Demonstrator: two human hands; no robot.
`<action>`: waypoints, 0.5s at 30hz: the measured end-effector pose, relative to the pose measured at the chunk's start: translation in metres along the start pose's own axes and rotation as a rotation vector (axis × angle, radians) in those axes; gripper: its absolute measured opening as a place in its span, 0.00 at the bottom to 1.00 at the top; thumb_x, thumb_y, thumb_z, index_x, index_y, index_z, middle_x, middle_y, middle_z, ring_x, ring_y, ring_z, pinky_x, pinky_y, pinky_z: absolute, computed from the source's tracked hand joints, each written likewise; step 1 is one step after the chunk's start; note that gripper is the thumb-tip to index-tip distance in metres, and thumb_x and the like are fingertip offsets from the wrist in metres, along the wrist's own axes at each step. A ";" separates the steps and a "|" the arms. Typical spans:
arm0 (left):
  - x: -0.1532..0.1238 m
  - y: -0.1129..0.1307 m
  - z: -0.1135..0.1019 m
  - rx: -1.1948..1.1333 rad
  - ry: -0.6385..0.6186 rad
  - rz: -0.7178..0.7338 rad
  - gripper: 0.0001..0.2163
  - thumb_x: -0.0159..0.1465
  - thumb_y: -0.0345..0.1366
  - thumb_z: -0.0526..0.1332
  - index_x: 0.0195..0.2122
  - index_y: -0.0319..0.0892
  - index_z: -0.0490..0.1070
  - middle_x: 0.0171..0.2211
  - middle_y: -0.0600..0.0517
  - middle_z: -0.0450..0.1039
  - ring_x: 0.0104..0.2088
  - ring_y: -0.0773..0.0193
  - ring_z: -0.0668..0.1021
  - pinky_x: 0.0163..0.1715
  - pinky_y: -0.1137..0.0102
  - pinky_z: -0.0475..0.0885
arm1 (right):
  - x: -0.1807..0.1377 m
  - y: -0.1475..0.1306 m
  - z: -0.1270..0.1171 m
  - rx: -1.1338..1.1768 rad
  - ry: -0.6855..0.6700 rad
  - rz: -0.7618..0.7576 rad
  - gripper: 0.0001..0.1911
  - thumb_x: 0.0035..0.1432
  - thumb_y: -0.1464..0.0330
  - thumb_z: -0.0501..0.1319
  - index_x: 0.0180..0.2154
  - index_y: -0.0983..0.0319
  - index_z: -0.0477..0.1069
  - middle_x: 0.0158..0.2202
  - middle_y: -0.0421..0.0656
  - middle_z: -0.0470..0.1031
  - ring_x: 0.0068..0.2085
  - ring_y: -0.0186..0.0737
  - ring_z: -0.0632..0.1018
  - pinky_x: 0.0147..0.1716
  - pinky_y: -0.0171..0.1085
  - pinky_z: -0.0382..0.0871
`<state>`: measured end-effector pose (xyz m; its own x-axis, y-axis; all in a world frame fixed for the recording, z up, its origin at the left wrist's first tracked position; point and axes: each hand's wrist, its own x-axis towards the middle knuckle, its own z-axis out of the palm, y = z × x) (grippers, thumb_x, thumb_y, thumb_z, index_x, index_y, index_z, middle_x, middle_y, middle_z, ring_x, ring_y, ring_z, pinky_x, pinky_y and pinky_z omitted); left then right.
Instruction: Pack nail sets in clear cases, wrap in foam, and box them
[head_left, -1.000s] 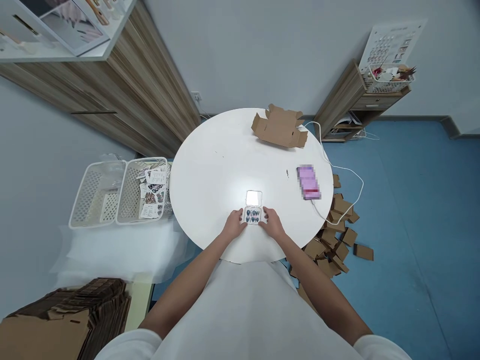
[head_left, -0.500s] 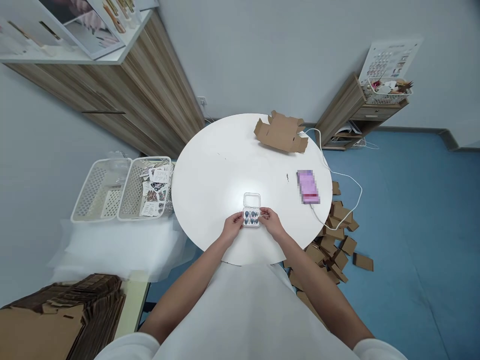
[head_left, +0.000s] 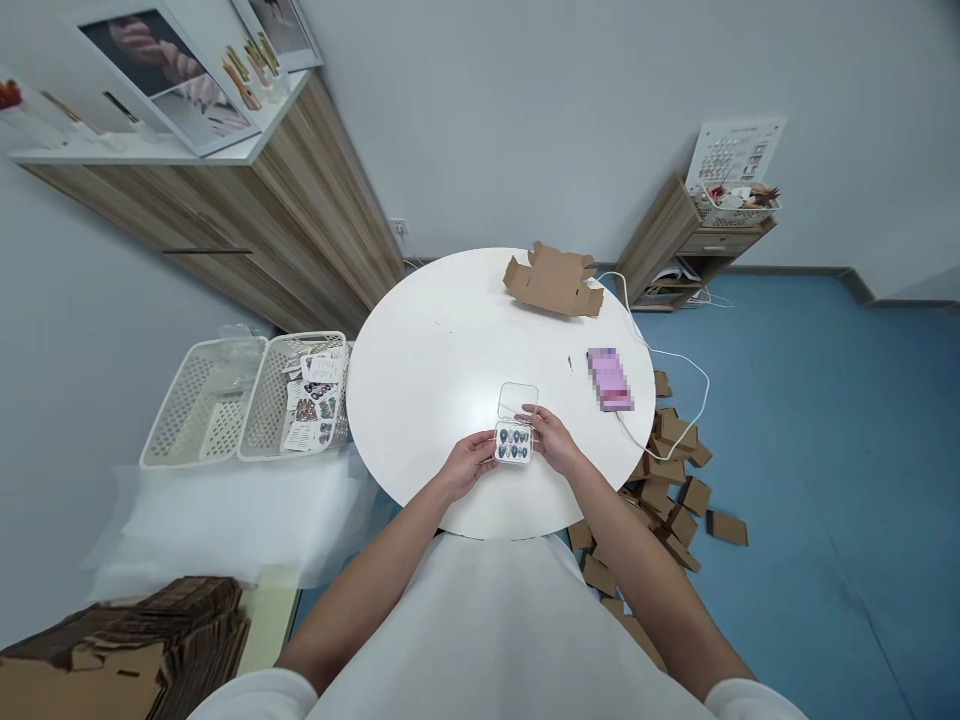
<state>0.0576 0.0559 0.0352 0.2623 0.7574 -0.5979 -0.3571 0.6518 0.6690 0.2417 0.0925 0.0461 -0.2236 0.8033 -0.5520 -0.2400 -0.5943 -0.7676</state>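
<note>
A small clear plastic case (head_left: 514, 459) with its lid raised sits between my hands near the front of the round white table. Inside lie several dark teal and pale press-on nails (head_left: 514, 444). My left hand (head_left: 468, 463) grips the case's left edge between thumb and fingers. At the right side my right hand (head_left: 551, 437) holds the case, its fingers reaching across the lower part of the transparent lid (head_left: 516, 397). The right thumb is partly hidden.
Flattened cardboard box (head_left: 556, 281) at the table's (head_left: 420, 340) back. Pixelated purple phone-like object (head_left: 610, 380) with a white cable (head_left: 694, 357) to the right. White baskets (head_left: 292, 458) at left, one holding nail cards. Small cardboard boxes (head_left: 679, 480) on the floor; stacked cardboard (head_left: 172, 640) lower left.
The case has shifted slightly right and toward me, and it is now turned a little. My right fingers have moved up onto the lid. The whole view has tilted upward.
</note>
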 end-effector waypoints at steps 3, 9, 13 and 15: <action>0.000 0.004 0.001 -0.047 -0.031 -0.004 0.15 0.52 0.33 0.64 0.41 0.40 0.70 0.39 0.47 0.73 0.34 0.70 0.75 0.36 0.73 0.71 | -0.005 -0.005 -0.001 0.052 -0.081 -0.004 0.15 0.54 0.62 0.54 0.45 0.56 0.63 0.48 0.44 0.68 0.40 0.37 0.74 0.35 0.40 0.70; 0.003 0.008 0.003 -0.082 -0.040 0.012 0.14 0.54 0.34 0.62 0.43 0.40 0.69 0.40 0.46 0.72 0.35 0.68 0.74 0.37 0.71 0.71 | -0.013 -0.005 0.000 0.101 -0.084 -0.059 0.17 0.51 0.68 0.53 0.44 0.60 0.67 0.44 0.46 0.71 0.42 0.41 0.73 0.39 0.43 0.68; 0.001 0.009 0.004 -0.078 -0.039 0.010 0.13 0.55 0.36 0.60 0.41 0.39 0.70 0.40 0.45 0.72 0.36 0.66 0.74 0.37 0.70 0.70 | -0.016 0.000 0.002 0.069 -0.037 -0.071 0.17 0.52 0.65 0.53 0.44 0.61 0.68 0.47 0.47 0.69 0.45 0.43 0.72 0.41 0.42 0.68; 0.000 0.009 0.004 -0.042 -0.055 0.013 0.14 0.56 0.39 0.59 0.41 0.39 0.70 0.41 0.45 0.71 0.38 0.64 0.74 0.38 0.68 0.70 | -0.017 0.002 0.002 0.052 -0.025 -0.078 0.19 0.48 0.65 0.58 0.45 0.59 0.67 0.49 0.45 0.67 0.46 0.42 0.71 0.41 0.40 0.67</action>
<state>0.0583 0.0619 0.0429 0.3058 0.7677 -0.5631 -0.3976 0.6404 0.6571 0.2435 0.0777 0.0542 -0.2258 0.8463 -0.4825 -0.3066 -0.5319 -0.7894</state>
